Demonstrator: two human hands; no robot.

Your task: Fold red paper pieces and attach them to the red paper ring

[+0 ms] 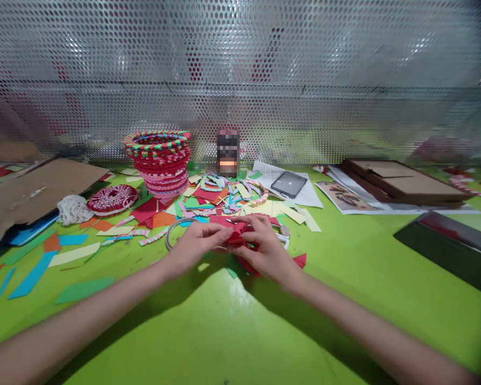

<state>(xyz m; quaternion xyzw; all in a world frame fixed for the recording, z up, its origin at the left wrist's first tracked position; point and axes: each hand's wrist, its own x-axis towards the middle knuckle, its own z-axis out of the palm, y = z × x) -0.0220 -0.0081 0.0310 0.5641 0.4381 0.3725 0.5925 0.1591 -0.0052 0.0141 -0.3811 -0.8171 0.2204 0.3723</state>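
Note:
Near the middle of the green table, my left hand [200,241] pinches the left side of a folded red paper piece [236,235]. The fingers of my right hand [264,247] are bent around the right side of the same red piece. Both hands nearly meet, and their fingers cover part of the paper. More red paper shows below my right hand, with a pleated red tip [300,261] sticking out to its right. A grey ring [169,235] lies just left of my left hand. Colourful paper strips [208,195] are heaped beyond both hands.
A woven red-and-pink basket [162,171] stands behind, beside a crocheted disc [112,199] and white yarn [74,209]. Further back is a dark upright object [228,152]. A tablet [289,184], brown box [404,182] and black case [449,246] lie right; cardboard [36,187] lies left.

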